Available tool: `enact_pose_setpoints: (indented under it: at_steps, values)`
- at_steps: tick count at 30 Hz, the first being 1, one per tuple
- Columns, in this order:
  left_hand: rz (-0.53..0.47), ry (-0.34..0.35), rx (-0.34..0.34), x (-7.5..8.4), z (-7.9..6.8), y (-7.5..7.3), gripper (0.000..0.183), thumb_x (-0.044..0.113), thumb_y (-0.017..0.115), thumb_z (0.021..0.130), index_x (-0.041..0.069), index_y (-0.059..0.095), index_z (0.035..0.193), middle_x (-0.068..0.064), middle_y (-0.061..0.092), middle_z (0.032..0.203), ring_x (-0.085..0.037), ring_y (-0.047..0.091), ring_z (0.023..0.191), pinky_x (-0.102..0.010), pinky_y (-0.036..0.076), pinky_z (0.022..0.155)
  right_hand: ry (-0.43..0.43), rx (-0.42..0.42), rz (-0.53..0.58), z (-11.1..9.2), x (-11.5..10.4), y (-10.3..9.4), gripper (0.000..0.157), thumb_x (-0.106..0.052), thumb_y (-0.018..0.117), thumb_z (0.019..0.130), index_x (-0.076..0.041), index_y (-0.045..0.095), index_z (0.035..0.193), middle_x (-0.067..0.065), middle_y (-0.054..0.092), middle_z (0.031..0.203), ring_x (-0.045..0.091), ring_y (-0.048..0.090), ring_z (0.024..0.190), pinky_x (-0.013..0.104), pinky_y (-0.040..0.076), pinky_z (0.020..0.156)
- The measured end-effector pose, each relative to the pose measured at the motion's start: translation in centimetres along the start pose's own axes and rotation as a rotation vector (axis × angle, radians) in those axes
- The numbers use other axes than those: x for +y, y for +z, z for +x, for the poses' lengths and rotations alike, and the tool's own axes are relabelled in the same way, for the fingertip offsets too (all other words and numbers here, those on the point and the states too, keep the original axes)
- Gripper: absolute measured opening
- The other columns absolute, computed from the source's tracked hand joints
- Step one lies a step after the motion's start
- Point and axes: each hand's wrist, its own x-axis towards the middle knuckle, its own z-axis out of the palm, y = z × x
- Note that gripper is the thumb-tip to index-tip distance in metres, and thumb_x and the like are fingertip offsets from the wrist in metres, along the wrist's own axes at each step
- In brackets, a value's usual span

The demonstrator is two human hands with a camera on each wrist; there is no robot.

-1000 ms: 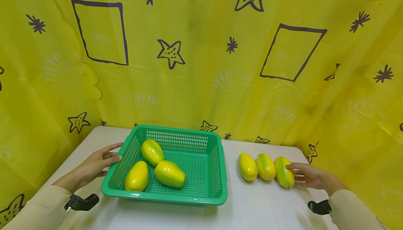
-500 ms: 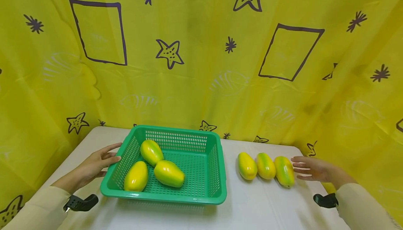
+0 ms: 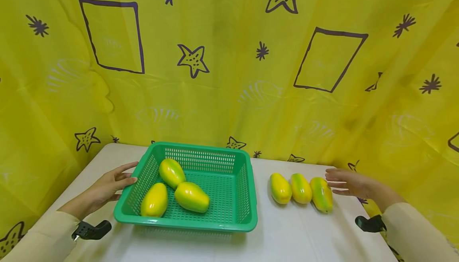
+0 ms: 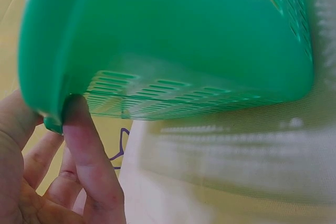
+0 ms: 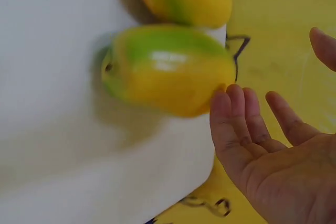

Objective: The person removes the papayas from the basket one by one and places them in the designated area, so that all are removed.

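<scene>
My left hand point(image 3: 109, 184) holds the left rim of a green plastic basket point(image 3: 186, 225). In the left wrist view the thumb point(image 4: 89, 150) presses under the lip of the basket. Three glossy yellow-green papayas lie inside: one at the back point(image 3: 172, 173), one at the front left point(image 3: 154, 200) and one near the middle point(image 3: 192, 197). Right of the basket three more stand in a row, a left papaya point(image 3: 281, 189), a middle papaya point(image 3: 301, 189) and a right papaya point(image 3: 321, 194). My right hand point(image 3: 353, 184), fingers extended, has its fingertips right at the far end of the right papaya.
A white-topped table point(image 3: 287, 234) carries everything. Yellow curtain point(image 3: 222, 106) with dark star drawings hangs close behind the table and along both sides. Black wrist mounts point(image 3: 93, 229) sit below each hand, near the tabletop.
My right hand has left the side of the right papaya, moved off to the right, then shifted back leftward toward its far end. The left hand and basket stay put.
</scene>
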Motion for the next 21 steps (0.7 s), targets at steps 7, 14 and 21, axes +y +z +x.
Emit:
enact_pose_setpoints:
  at_steps: [7,14,21]
  values:
    - [0.003,-0.001,-0.001,0.0,0.0,0.0,0.078,0.031,0.057,0.101,0.007,0.009,0.158,-0.036,0.035,0.145,-0.021,0.062,0.107,-0.052,0.054,0.091,-0.099,0.020,-0.071,0.6,-4.4,4.1,0.070,-0.028,0.051,0.102,0.009,0.018,0.151,0.034,0.025,0.153,0.046,0.041,0.134,0.052,0.043,0.107]
    - [-0.002,-0.001,-0.001,0.0,0.0,-0.1,0.079,0.032,0.058,0.100,0.008,0.010,0.158,-0.036,0.036,0.145,-0.023,0.062,0.109,-0.051,0.054,0.091,-0.219,0.008,-0.196,1.2,-8.9,9.2,0.068,-0.028,0.061,0.097,0.005,0.032,0.149,0.029,0.042,0.145,0.042,0.048,0.129,0.054,0.044,0.105]
    - [-0.001,0.007,-0.004,-0.1,0.0,0.0,0.079,0.032,0.058,0.100,0.008,0.010,0.158,-0.035,0.037,0.144,-0.022,0.062,0.108,-0.050,0.055,0.090,-0.290,0.035,-0.302,2.0,-12.4,13.6,0.062,-0.029,0.067,0.093,-0.003,0.044,0.143,0.020,0.052,0.137,0.029,0.058,0.117,0.047,0.051,0.099]
